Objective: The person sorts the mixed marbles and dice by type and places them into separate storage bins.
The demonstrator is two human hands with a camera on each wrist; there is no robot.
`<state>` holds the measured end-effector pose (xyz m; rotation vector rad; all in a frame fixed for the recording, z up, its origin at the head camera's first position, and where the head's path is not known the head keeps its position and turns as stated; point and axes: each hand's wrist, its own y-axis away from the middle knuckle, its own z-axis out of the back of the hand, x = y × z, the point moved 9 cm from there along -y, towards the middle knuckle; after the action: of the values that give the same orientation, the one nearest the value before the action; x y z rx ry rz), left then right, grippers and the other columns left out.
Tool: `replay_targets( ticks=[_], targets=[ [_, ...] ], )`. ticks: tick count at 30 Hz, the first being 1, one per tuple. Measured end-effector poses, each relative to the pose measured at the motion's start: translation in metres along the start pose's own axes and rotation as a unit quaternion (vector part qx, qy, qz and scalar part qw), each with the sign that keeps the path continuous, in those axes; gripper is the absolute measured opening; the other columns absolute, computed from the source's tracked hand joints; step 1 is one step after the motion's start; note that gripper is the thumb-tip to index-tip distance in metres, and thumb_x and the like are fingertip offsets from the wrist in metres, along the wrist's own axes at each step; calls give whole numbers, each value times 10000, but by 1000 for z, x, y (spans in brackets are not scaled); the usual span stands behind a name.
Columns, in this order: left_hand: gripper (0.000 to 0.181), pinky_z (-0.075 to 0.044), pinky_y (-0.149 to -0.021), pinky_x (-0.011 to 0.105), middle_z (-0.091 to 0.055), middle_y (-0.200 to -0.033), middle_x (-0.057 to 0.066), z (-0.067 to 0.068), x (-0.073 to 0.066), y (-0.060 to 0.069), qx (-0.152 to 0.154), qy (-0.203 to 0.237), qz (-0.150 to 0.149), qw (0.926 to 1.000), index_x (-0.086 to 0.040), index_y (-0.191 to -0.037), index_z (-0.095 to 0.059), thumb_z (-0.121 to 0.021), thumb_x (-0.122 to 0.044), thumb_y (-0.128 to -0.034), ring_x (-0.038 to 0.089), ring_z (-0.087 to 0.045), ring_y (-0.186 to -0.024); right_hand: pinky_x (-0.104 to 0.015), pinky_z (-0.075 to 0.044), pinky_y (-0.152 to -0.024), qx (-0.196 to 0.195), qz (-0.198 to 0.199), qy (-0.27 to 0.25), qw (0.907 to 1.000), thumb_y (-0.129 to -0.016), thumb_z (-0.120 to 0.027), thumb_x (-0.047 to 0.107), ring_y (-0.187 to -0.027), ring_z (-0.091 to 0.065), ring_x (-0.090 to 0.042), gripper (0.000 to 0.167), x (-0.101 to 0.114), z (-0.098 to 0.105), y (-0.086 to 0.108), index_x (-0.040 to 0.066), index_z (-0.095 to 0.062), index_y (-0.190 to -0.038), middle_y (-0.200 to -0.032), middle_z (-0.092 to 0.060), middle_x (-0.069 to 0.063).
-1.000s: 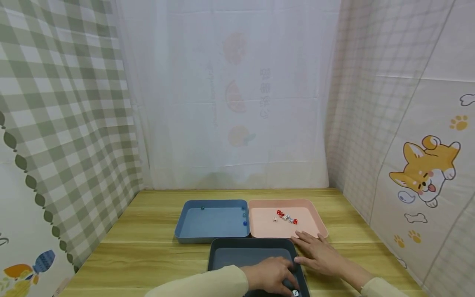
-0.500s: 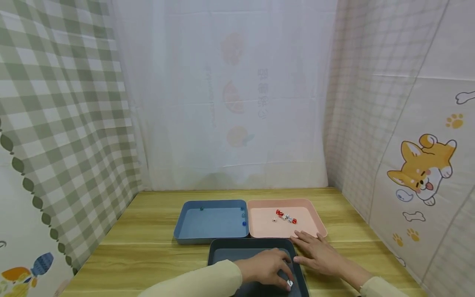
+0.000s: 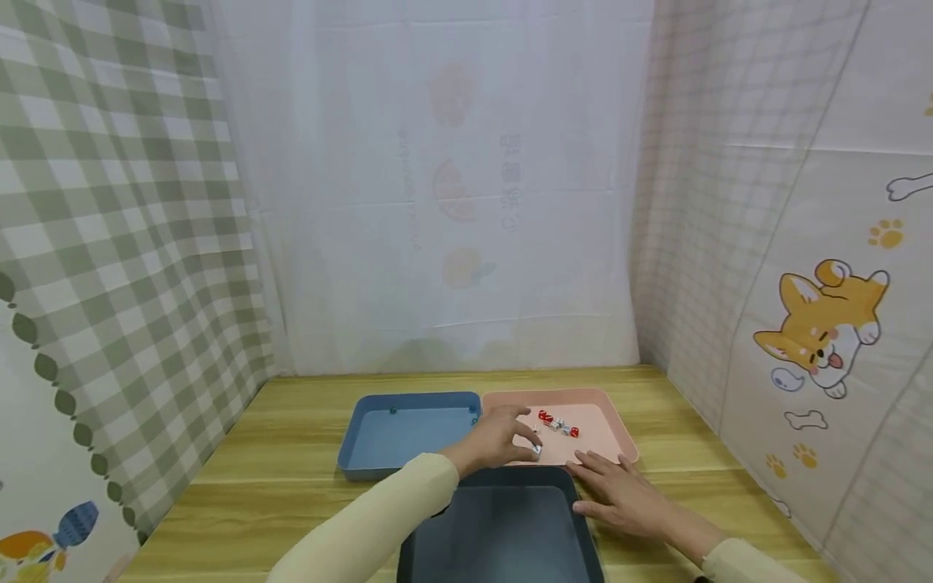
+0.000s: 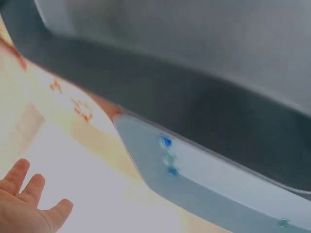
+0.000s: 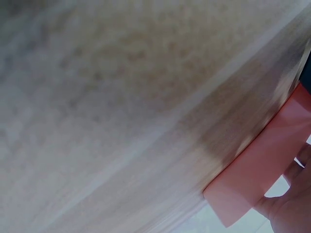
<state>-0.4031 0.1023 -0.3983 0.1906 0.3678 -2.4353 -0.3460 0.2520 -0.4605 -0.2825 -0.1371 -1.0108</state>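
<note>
My left hand [image 3: 490, 440] pinches a white die [image 3: 537, 450] between thumb and fingers, over the near left part of the pink tray [image 3: 601, 423]. The fingers of that hand also show at the lower left of the left wrist view, where the die cannot be made out. Several red and white dice [image 3: 560, 424] lie in the pink tray. My right hand [image 3: 625, 498] rests with its fingers extended at the pink tray's near right edge, its thumb by the dark tray [image 3: 510, 530]. In the right wrist view its fingers touch the pink tray's wall [image 5: 257, 170].
A blue tray [image 3: 411, 433] stands left of the pink one, with a few small glass marbles [image 4: 168, 158] in it. The dark tray sits nearest, against both. Wooden tabletop [image 3: 277, 461] surrounds them, with cloth hangings [image 3: 452, 202] at the back and sides.
My left hand has picked the white die up from the dark tray and carried it forward over the pink tray. The right hand stays in place.
</note>
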Motion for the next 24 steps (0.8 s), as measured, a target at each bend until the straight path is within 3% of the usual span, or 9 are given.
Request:
replay_targets(
  ticks=[5,10,13,18,24],
  targets=[
    [177,-290,-1103,572,-501,-1466,52,1,33,-13,-400,273,832,9953,-280,-1033,-798,-742,-384,-901,244,-424,-1373,-771,-216,-1003,49,-26,0,10000,-967,-557,550,-1370,-387,-446,675,0,-1,0,82,-522,-1451,-1497,-441,-202],
    [151,-221,-1119,615,-494,-1473,84,-2,53,-22,-648,920,1470,9827,-251,-1017,-800,-756,-334,-899,293,-404,-1389,-768,-220,-1005,15,-32,59,10000,-966,-552,560,-1370,-391,-436,679,0,1,0,92,-519,-1457,-1498,-441,-195],
    [147,-186,-1125,637,-503,-1464,89,-3,58,-26,-680,997,1675,9785,-256,-1014,-797,-755,-337,-899,300,-392,-1397,-765,-220,-1009,-9,-66,88,9999,-963,-554,564,-1370,-394,-428,682,-1,2,0,92,-521,-1454,-1495,-446,-190],
    [145,-167,-1116,670,-551,-1419,75,-3,63,-28,-722,675,1925,9763,-253,-999,-797,-756,-346,-896,282,-395,-1395,-761,-214,-1015,25,-109,68,9999,-963,-554,563,-1374,-390,-426,680,-1,2,2,93,-523,-1453,-1499,-444,-187],
    [136,-156,-1111,683,-617,-1342,71,-7,69,-24,-806,465,2037,9746,-213,-967,-809,-779,-313,-880,290,-404,-1383,-758,-214,-1018,16,-84,64,9999,-965,-558,554,-1372,-393,-427,672,3,1,2,92,-525,-1452,-1497,-445,-190]
  ],
)
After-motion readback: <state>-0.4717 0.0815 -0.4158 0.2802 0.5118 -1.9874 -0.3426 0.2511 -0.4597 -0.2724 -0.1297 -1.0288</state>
